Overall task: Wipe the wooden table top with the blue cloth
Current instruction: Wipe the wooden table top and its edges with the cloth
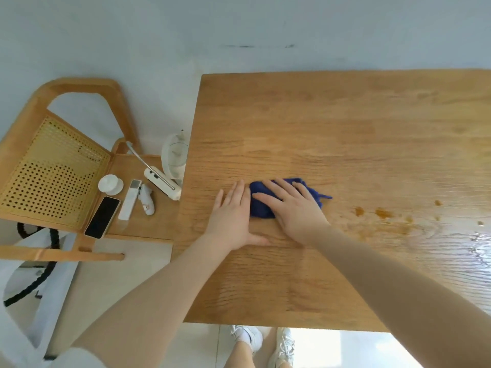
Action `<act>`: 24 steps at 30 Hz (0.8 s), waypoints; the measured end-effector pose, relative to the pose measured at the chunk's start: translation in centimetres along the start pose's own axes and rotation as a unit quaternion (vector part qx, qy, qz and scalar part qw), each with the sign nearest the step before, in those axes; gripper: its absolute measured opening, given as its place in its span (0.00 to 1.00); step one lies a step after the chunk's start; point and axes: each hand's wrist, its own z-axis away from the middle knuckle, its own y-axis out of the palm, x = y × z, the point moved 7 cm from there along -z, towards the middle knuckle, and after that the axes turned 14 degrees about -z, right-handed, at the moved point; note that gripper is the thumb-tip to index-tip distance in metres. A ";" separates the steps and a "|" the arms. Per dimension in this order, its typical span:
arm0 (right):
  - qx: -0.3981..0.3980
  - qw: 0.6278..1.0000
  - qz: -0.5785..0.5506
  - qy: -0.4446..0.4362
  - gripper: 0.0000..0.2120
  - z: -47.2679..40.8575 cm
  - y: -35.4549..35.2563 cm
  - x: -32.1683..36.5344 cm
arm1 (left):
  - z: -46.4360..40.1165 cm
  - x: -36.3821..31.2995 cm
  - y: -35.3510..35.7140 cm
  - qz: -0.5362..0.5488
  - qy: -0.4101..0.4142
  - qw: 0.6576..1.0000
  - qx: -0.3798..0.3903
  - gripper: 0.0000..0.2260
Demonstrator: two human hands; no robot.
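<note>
A bunched dark blue cloth (259,205) lies on the wooden table top (332,123), near its left side. My right hand (295,211) presses flat on the cloth with fingers spread and straight. My left hand (233,216) lies flat on the bare wood just left of the cloth, its fingers touching the cloth's edge. Orange-brown stains (382,213) dot the table to the right of the cloth, and a wet glossy patch (475,248) shines at the right edge.
A wooden chair (53,168) with a cane back stands left of the table. Its seat holds a black phone (102,217), a white remote (129,199), a small white lid (110,184) and a white lamp (162,181). A white bag (32,296) sits on the floor.
</note>
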 end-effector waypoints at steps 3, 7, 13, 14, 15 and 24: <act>-0.034 0.996 0.001 0.087 0.21 -3.0 -1.5 -4.4 | 0.1 -0.2 0.5 -0.015 0.006 1.000 0.006 0.61; -0.093 0.978 -0.016 0.188 0.22 -5.4 -3.6 -8.1 | 0.4 -1.0 0.8 0.003 -0.016 1.000 0.015 0.61; -0.078 0.993 -0.029 0.085 0.23 0.2 -0.5 -2.0 | 0.4 -1.4 0.6 0.006 -0.032 0.999 0.015 0.61; -0.046 0.997 -0.036 0.053 0.24 1.0 -0.2 -1.5 | 0.3 -1.4 0.5 0.007 -0.035 0.999 0.013 0.61; -0.014 0.999 -0.042 0.023 0.24 1.2 -0.2 -1.7 | 0.3 -1.4 0.4 0.009 -0.037 0.999 0.013 0.61; -0.080 0.979 -0.050 0.181 0.21 -3.5 -4.0 -9.5 | 0.2 -1.5 0.3 0.004 -0.060 0.997 0.042 0.62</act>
